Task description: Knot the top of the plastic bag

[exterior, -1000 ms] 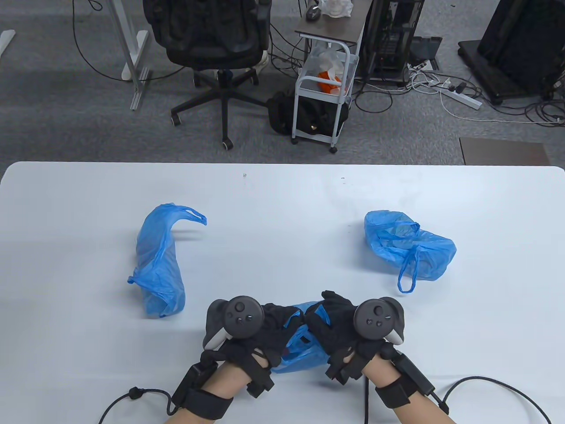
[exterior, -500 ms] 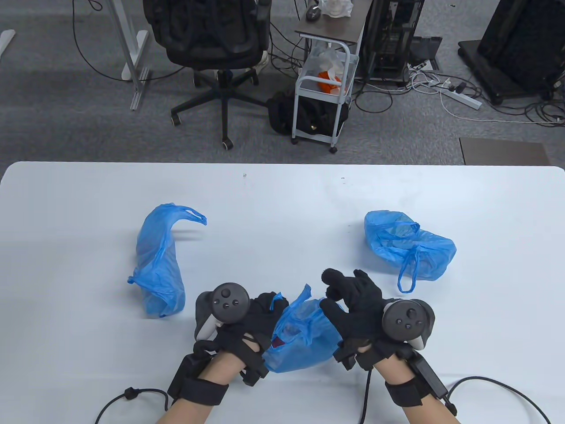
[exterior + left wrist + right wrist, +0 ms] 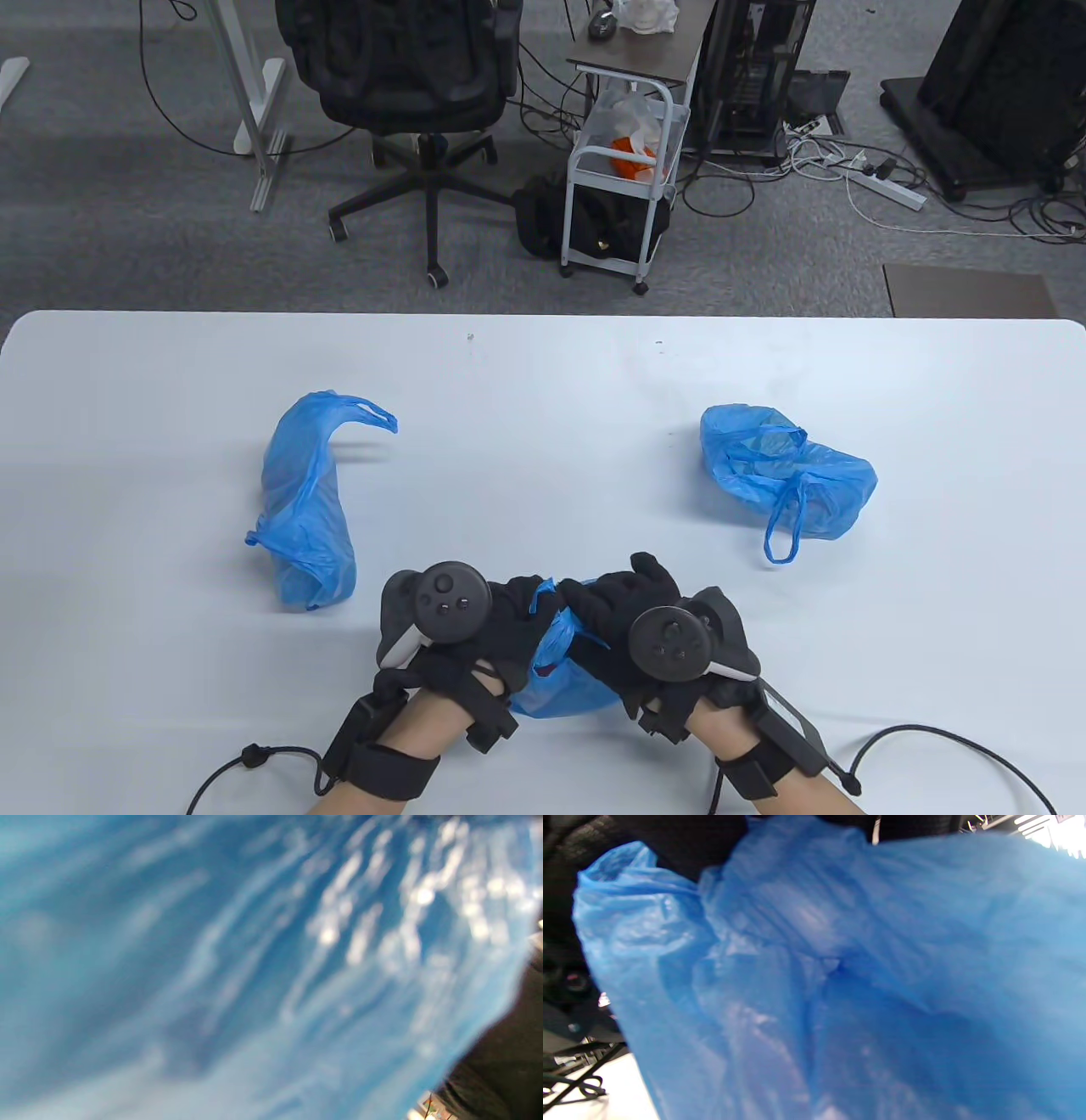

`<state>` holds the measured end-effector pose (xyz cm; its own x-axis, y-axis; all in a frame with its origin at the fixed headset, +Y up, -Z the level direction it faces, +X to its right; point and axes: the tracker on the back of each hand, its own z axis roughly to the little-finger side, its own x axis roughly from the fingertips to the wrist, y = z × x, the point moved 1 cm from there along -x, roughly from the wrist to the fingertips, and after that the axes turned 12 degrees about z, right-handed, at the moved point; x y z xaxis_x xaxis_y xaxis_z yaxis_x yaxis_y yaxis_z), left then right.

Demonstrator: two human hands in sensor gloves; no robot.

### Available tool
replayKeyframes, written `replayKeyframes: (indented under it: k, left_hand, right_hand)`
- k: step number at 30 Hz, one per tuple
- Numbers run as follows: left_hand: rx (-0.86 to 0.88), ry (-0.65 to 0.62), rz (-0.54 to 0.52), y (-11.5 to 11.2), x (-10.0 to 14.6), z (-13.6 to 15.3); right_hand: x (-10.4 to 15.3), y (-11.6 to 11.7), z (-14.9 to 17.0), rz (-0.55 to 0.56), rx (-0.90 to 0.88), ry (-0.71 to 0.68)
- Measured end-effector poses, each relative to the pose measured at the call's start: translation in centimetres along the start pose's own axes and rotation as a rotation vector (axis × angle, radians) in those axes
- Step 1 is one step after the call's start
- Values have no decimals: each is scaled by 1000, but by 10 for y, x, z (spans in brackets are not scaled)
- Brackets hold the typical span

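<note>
Both hands grip the top of one blue plastic bag (image 3: pixel 556 679) at the bottom centre of the table view: the left hand (image 3: pixel 501 632) and the right hand (image 3: pixel 628 624) meet fingertip to fingertip over its bunched top, fingers curled into the film. Blue plastic fills both wrist views, blurred in the left one. On the white table (image 3: pixel 543 382), a second blue bag (image 3: pixel 305 501) lies at left and a third blue bag (image 3: pixel 785 475) at right, well apart.
</note>
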<state>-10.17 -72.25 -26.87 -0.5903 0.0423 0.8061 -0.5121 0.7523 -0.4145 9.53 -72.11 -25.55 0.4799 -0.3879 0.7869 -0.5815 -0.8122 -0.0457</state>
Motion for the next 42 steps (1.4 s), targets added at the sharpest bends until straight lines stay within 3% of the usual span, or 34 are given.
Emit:
replayKeyframes:
  k: [8,12,25,32,35,39,42]
  left_hand:
    - [-242,-19,-52,6,4,-14]
    - [-327,-39,-66,5,4,-21]
    - [-326,-58,-61,3,4,-24]
    - [-338,-61,-70,3,5,-25]
    - [-357,-46,-93,6,6,-24]
    - [-383,4,-126,15,9,-19]
    - [-430,74,-152,26,12,-9]
  right_hand:
    - [-1,1,9,-12,-171,78]
    - [-1,6,11,-63,-352,121]
    - [-1,11,10,-164,-436,99]
    - [0,5,19,-23,-516,133]
    - [1,-2,22,63,-473,133]
    - [1,-16,21,155,-388,70]
    - [-2,-32,15,185,-399,-108]
